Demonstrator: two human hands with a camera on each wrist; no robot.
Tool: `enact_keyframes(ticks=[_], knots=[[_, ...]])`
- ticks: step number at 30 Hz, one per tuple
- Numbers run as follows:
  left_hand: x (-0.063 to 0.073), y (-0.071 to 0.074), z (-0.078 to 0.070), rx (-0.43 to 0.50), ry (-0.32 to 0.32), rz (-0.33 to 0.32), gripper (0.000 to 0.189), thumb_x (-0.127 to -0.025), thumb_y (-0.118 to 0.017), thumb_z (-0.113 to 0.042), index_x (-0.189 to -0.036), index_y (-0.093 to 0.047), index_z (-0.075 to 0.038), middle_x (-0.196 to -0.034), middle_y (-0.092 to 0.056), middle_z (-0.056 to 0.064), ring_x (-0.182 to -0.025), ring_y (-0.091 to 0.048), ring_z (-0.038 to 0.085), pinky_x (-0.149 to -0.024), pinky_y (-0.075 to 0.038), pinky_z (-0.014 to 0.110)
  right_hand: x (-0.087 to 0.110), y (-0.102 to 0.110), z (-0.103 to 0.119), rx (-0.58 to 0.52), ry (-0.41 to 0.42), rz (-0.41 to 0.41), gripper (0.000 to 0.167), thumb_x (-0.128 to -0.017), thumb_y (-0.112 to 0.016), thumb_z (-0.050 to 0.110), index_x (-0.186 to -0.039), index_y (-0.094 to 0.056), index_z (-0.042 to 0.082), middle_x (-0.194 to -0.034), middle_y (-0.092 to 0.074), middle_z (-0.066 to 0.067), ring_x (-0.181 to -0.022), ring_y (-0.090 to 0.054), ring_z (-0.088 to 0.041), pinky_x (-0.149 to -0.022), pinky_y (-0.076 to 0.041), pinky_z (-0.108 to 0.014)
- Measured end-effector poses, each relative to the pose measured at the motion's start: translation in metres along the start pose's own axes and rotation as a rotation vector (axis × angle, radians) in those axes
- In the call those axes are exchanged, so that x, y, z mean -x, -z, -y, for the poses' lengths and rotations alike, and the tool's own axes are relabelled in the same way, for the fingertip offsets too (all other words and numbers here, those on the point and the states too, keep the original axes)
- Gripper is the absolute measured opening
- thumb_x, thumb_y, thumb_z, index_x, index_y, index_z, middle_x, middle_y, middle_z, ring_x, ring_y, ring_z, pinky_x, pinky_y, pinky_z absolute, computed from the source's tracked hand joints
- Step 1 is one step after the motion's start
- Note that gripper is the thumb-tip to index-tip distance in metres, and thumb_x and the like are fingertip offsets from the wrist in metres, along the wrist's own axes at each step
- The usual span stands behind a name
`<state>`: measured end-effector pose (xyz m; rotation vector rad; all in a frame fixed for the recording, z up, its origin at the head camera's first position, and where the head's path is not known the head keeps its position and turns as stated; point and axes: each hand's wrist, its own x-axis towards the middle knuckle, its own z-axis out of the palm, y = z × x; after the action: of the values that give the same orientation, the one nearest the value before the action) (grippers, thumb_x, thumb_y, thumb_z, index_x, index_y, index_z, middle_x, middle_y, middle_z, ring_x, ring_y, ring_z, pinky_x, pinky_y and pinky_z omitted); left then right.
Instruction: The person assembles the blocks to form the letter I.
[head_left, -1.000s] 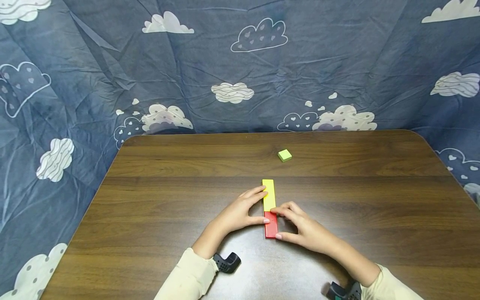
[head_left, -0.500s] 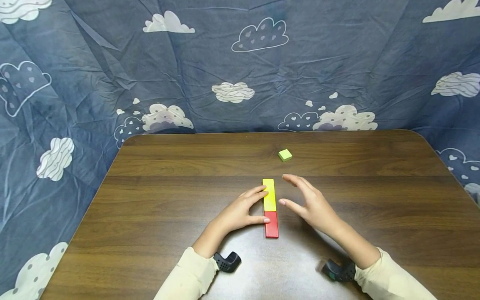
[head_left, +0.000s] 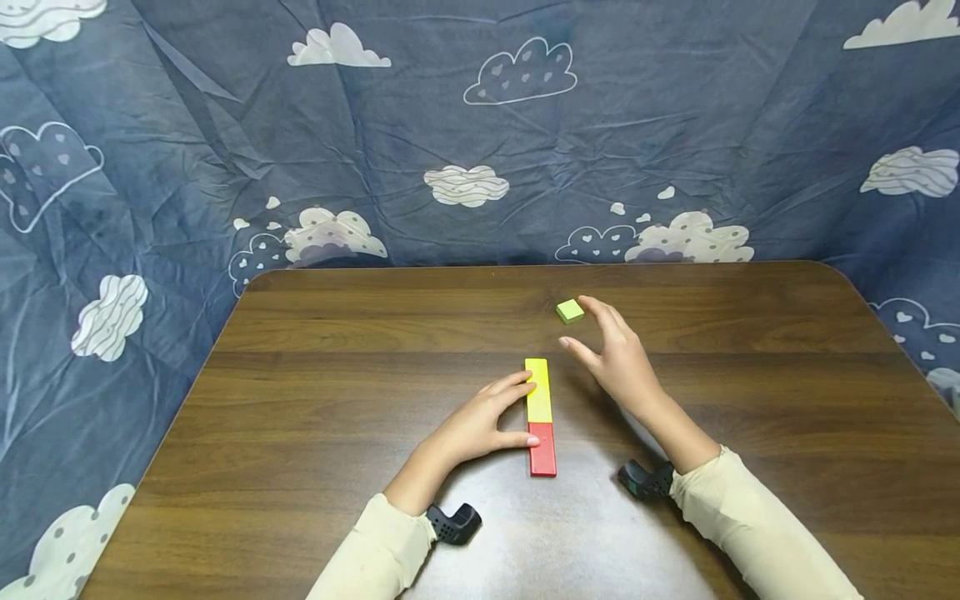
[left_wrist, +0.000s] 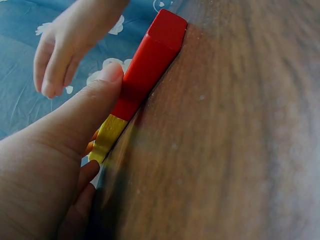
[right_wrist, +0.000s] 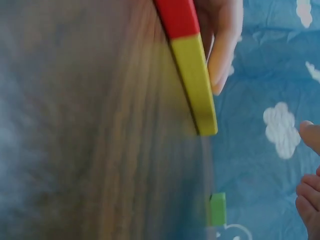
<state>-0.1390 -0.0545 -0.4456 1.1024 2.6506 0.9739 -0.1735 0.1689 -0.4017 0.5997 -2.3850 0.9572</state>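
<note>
A yellow block [head_left: 539, 402] and a red block [head_left: 543, 461] lie end to end on the table, forming one straight bar. My left hand [head_left: 472, 427] rests on the bar from its left side, with the thumb on the red block and fingertips on the yellow one. In the left wrist view the thumb [left_wrist: 109, 75] lies against the red block [left_wrist: 150, 65]. Farther back sits a small green block [head_left: 570, 311]. Beside it my right hand [head_left: 618, 358] hovers with thumb and fingers spread, holding nothing; its forefinger is at the green block's right edge, and contact cannot be told.
The brown wooden table [head_left: 337, 325] ends at a back edge not far behind the green block. A blue cloth [head_left: 420, 125] with cloud prints hangs behind it. Each wrist wears a black device, the left one [head_left: 456, 525] close to the tabletop.
My right hand has left the red block's side and moved away from me, up to the green block, its fingers spreading. The left hand and the bar have stayed put.
</note>
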Motion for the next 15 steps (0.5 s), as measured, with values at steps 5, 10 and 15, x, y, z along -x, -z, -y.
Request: enact_keyframes(ticks=[5,10,15], knots=[[0.0,0.0,0.0,0.001,0.0,0.0,0.071,-0.077,-0.068,-0.041,-0.134,-0.043,-0.009,-0.142,-0.031,0.003,-0.128,-0.029,0.02,-0.103,-0.025,0.034,-0.007,-0.008,-0.014,0.002,-0.039,-0.016,0.058,-0.075,-0.073,0.012,-0.123,-0.045,-0.005,-0.117,-0.051,-0.02,-0.106,-0.05,-0.034,-0.089,-0.039,-0.044],[0.0,0.0,0.0,0.0,0.001,-0.003,0.071,-0.076,-0.068,-0.041,-0.134,-0.043,-0.009,-0.142,-0.032,0.002,-0.128,-0.03,0.02,-0.103,-0.025,0.034,-0.013,-0.015,-0.026,-0.009,-0.101,-0.026,0.059,-0.075,-0.073,0.013,-0.123,-0.045,-0.005,-0.117,-0.051,-0.022,-0.106,-0.049,-0.036,-0.09,-0.038,-0.046],[0.0,-0.001,0.0,0.0,0.011,0.001,0.071,-0.076,-0.069,-0.042,-0.134,-0.042,-0.01,-0.142,-0.031,0.001,-0.128,-0.029,0.019,-0.103,-0.025,0.033,-0.015,-0.019,-0.038,-0.019,-0.171,-0.006,0.058,-0.076,-0.073,0.014,-0.123,-0.045,-0.006,-0.117,-0.05,-0.024,-0.106,-0.049,-0.037,-0.089,-0.039,-0.047]])
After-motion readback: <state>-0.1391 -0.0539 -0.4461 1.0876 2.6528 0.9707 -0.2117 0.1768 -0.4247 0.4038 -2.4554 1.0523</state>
